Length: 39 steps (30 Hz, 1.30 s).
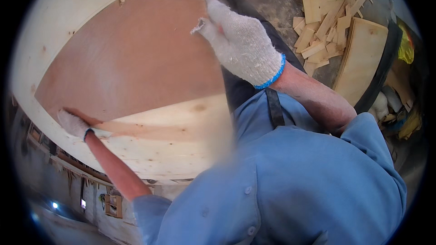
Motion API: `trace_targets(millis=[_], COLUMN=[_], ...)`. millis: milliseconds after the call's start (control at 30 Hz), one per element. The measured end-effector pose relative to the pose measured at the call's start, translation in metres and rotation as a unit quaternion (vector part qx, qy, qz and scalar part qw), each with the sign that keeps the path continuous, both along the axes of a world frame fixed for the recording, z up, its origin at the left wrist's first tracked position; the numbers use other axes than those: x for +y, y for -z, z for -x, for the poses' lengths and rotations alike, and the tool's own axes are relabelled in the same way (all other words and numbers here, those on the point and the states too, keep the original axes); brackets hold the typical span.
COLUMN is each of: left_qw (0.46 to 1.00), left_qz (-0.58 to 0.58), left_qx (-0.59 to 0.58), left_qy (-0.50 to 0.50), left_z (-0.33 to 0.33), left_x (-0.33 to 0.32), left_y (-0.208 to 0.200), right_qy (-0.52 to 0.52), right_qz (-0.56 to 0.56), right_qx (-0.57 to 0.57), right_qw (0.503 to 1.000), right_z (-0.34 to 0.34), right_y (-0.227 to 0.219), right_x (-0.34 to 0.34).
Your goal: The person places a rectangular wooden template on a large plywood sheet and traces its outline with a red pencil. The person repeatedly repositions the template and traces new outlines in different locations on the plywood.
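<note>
plywood fills most of what we see: a big reddish-brown sheet (131, 54) held up in front of our chest, lying over a larger pale wood panel (177, 131) whose knotted, light grain shows along the left rim and below the brown face. the brown sheet is smooth and even in colour, with a straight right edge and a slanting lower edge.

our right hand (240, 41), in a white knitted glove with a blue cuff, is closed over the sheet's right edge near the top corner. our left hand (72, 124), gloved the same, grips the lower left corner where brown meets pale. the two hands are well apart, one at each side of the sheet.

below us is our blue shirt (290, 181), sleeves pushed up over bare forearms. at upper right, on a dark dusty floor (272, 0), lies a heap of pale wood offcuts (327, 18), with another pale board (363, 59) leaning just beside it. yellow and grey rags (404, 45) sit at the far right rim.
</note>
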<state>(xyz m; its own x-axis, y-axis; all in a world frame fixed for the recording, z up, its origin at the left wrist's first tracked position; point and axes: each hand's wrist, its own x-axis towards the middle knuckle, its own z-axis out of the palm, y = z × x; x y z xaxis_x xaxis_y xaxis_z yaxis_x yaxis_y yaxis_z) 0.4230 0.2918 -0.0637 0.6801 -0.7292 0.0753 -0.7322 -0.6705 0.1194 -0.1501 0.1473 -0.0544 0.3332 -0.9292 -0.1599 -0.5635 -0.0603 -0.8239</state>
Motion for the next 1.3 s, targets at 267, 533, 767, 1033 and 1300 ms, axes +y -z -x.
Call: trace_targets(millis=[267, 533, 767, 1033, 1300], left_qw=[0.995, 0.945, 0.945, 0.943, 0.944], left_qz=[0.072, -0.034, -0.115, -0.009, -0.017], left_qx=[0.063, 0.181, 0.159, 0.145, 0.183], left_qy=[0.012, 0.270, 0.263, 0.299, 0.274], left_z=[0.192, 0.474, 0.496, 0.489, 0.485], left_x=[-0.001, -0.036, -0.024, -0.014, -0.031], left_y=[-0.023, -0.060, -0.036, -0.030, -0.034], right_qy=[0.006, -0.010, 0.011, 0.018, 0.072], right_qz=[-0.045, -0.123, -0.195, -0.205, -0.251], right_qx=[-0.038, -0.049, -0.060, -0.048, -0.084], right_qw=[0.998, 0.991, 0.979, 0.977, 0.962], right_z=[0.000, 0.009, 0.004, -0.001, -0.008], right_y=[0.003, -0.006, -0.012, -0.004, -0.014], right_x=[0.001, -0.011, -0.016, -0.017, -0.020])
